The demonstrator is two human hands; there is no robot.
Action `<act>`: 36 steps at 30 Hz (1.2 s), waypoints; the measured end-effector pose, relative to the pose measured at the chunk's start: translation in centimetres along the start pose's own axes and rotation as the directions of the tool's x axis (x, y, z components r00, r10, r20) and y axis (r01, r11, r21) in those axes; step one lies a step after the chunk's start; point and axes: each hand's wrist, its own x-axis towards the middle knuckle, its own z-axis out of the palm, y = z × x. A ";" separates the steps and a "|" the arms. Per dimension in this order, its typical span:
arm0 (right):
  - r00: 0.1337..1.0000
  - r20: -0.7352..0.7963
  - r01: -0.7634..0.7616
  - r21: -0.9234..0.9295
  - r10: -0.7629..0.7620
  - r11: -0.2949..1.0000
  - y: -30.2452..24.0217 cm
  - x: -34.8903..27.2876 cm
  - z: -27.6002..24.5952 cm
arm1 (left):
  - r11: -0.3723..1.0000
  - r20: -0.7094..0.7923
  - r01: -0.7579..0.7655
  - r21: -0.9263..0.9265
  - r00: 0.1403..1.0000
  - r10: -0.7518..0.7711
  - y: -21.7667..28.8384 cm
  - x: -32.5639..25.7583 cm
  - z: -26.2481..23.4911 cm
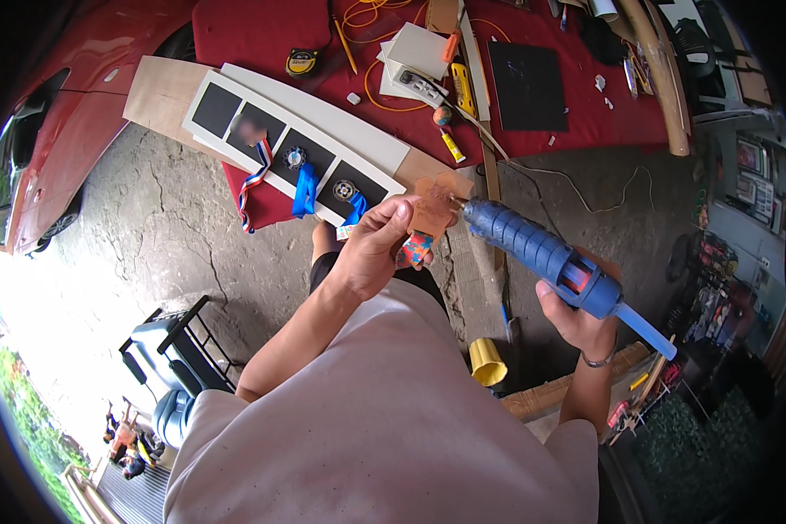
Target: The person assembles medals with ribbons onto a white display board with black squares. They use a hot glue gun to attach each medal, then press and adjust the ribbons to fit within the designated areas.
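My left hand pinches a flat brown medal with angular edges. A ribbon with a red, blue and green pattern hangs from its lower edge. My right hand is wrapped round a blue glue gun, and a translucent glue stick juts from its rear. The gun's nozzle points at the medal's right edge; whether they touch, I cannot tell. Beyond my left hand lies a white frame with black panels, bearing medals with blue ribbons and one striped ribbon.
A red-covered table holds a tape measure, a pencil, a power strip, a yellow tube and a black board. A cable trails over the concrete floor. A yellow container stands below; a red car is at left.
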 end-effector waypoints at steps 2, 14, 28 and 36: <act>0.999 0.033 0.012 0.013 -0.012 1.000 -0.3 0.0 -0.1 | 1.000 0.001 -0.018 -0.014 1.000 0.018 -0.1 0.1 0.2; 0.993 0.098 0.063 0.050 -0.067 0.997 -0.1 0.3 0.9 | 0.998 -0.116 -0.051 0.028 0.992 0.054 -0.7 0.6 0.9; 0.997 0.070 0.040 0.000 -0.040 0.999 -0.4 -0.4 -0.3 | 0.998 0.022 -0.052 0.040 0.998 0.051 -0.2 0.3 -0.1; 0.990 -0.126 0.060 0.008 -0.058 0.998 0.4 -0.1 0.6 | 0.989 0.095 -0.102 0.106 0.991 0.092 -0.5 -0.2 0.1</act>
